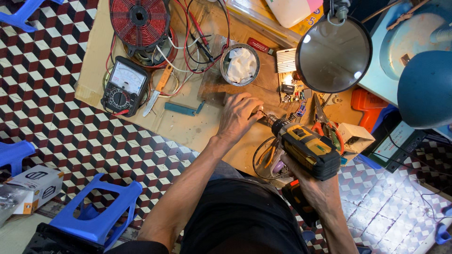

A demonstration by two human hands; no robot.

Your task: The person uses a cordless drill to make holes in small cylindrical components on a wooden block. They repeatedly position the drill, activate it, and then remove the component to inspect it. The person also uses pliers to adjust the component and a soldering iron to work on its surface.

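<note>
Centrally, left hand (238, 115) lay curled, fingertips pinching something small, unclear, at the bit of the yellow-and-black cordless drill (303, 148); right hand (315, 188) gripped its handle at 5 o'clock on the brown cardboard sheet (188, 127).

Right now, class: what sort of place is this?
Probably an electronics repair bench set on the floor: an analogue multimeter, a red wire coil, and a cordless drill in the right hand.
</note>
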